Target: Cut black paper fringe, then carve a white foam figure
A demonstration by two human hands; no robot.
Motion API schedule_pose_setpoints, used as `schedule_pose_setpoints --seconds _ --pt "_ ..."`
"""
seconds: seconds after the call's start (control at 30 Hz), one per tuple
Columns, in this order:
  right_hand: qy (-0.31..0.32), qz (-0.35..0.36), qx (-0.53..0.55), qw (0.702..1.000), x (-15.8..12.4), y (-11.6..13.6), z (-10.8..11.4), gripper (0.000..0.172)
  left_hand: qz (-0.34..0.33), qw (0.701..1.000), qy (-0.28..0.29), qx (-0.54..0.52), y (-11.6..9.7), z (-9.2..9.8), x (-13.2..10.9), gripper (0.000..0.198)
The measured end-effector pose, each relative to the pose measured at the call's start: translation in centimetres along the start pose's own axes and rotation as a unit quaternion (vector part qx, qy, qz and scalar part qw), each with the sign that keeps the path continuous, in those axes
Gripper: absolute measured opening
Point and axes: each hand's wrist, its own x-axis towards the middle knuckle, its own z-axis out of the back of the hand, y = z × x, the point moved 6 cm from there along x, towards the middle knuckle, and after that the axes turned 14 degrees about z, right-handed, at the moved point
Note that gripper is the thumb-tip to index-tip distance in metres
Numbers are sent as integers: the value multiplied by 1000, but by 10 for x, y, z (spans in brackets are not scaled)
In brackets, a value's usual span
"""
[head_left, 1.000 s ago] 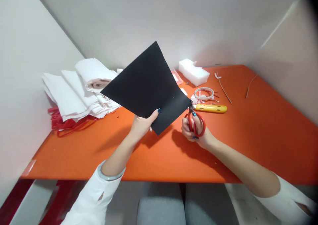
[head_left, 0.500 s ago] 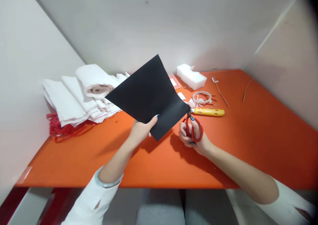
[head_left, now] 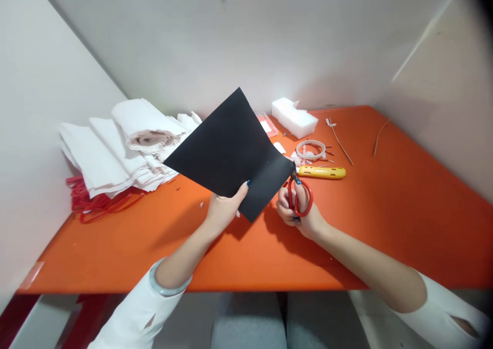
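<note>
A sheet of black paper (head_left: 231,148) is held up tilted over the table, slightly curved toward its right corner. My left hand (head_left: 225,207) grips its lower edge, thumb on top and fingers hidden beneath. In my right hand (head_left: 298,207) is a pair of red-handled scissors (head_left: 307,211), with fingers wrapped through the loops. The dark blades meet the right corner of the paper; how far apart they are is hard to make out. Just behind the scissors lies a yellow utility knife (head_left: 322,172).
Folded white paper or cloth (head_left: 111,159) is piled at the left on red strips (head_left: 87,213). At the back stand a white foam block (head_left: 295,118) and a round hoop (head_left: 310,149) amid scraps. Thin twigs (head_left: 341,142) lie right on the orange table (head_left: 404,210).
The black paper has turned slightly, its lower corner shifting right and its top corner left. My left hand has moved a little right with it. The scissors stay at the right corner.
</note>
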Motion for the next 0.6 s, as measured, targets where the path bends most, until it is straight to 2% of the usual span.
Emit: schedule_pose_setpoints --seconds 0.23,0.33,0.47,0.6 --pt "-19 -6 13 1000 0 -3 3 54 11 1000 -20 4 6 -5 -5 50" --pt "-12 -7 26 1000 0 1 0 55 -7 1000 -19 24 9 -9 -6 51" --pt "-19 -30 52 998 -1 2 -1 57 -54 997 6 63 6 -14 -10 52" --pt "-16 -20 54 998 -1 1 0 57 -45 995 37 75 3 -13 -15 43"
